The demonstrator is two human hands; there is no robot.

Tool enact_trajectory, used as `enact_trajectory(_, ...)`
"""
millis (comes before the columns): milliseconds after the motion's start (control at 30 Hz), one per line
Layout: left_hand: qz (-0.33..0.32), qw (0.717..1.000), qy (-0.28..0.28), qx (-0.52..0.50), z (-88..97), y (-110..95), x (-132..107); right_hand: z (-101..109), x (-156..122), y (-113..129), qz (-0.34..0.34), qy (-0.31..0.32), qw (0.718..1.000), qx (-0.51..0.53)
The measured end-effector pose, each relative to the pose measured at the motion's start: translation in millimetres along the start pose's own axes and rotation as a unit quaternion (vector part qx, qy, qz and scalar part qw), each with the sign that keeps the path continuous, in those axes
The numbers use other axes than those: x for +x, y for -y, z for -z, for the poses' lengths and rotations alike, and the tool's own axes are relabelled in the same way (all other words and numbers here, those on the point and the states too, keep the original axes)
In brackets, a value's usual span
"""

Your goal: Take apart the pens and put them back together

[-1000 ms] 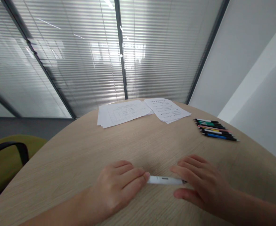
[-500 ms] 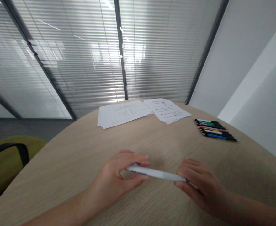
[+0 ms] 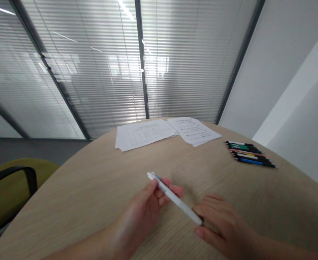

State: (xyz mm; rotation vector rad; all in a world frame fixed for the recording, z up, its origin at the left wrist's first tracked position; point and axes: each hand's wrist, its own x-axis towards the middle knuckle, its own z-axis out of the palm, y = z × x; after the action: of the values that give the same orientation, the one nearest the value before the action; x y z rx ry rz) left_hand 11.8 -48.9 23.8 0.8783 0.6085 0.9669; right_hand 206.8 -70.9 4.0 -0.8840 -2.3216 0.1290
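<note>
A white pen (image 3: 179,203) is held slantwise above the table, its clip end up and to the left. My left hand (image 3: 145,209) grips it near that clip end, thumb on one side and fingers beneath. My right hand (image 3: 220,224) is at the lower end, which lies between its thumb and fingers. The very tip at the right hand is partly hidden.
On the round wooden table (image 3: 94,187) lie two stacks of printed paper, a left stack (image 3: 145,134) and a right stack (image 3: 194,130), at the far edge. Several pens (image 3: 249,154) lie side by side at the right. A green chair (image 3: 7,195) stands at the left.
The pen has turned from nearly level to a steeper slant, its left end up and its right end down. My left hand has rolled palm upward around it; my right hand has lowered.
</note>
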Motion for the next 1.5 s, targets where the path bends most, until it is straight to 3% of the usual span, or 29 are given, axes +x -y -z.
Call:
enact_trajectory(133, 0.032, 0.988, -0.058, -0.14, 2.7, -15.6, 5.3, 4.6, 1.5, -5.5, 0.032, -0.035, 0.999, 0.001)
enact_trajectory(200, 0.036, 0.98, -0.062, -0.187, 6.8, -26.6, 7.8, 5.2, 0.8, -16.4, 0.032, -0.068, 0.997, -0.015)
enact_trajectory(300, 0.065, 0.977, -0.029, -0.203, 16.5, -38.5, 11.8, 2.3, -0.4, -37.5, 0.021, -0.105, 0.994, -0.037)
enact_trajectory(467, 0.092, 0.973, 0.013, -0.213, 29.7, -41.0, 17.7, -2.8, 0.3, -57.0, -0.055, -0.089, 0.994, -0.032)
enact_trajectory(633, 0.074, 0.971, 0.008, -0.226, 30.6, -40.6, 18.1, -3.2, 2.2, -55.5, -0.056, -0.068, 0.996, -0.031)
enact_trajectory(833, 0.032, 0.97, -0.037, -0.237, 27.4, -42.4, 16.5, -3.1, 1.6, -55.7, -0.067, -0.051, 0.996, -0.025)
enact_trajectory(1100, -0.011, 0.971, -0.082, -0.224, 23.8, -41.6, 15.4, -3.3, 0.8, -54.9, -0.019, -0.046, 0.998, -0.04)
enact_trajectory(1500, 0.005, 0.974, -0.031, -0.223, 24.7, -38.9, 17.1, -6.3, -1.0, -57.2, -0.002, -0.033, 0.999, -0.04)
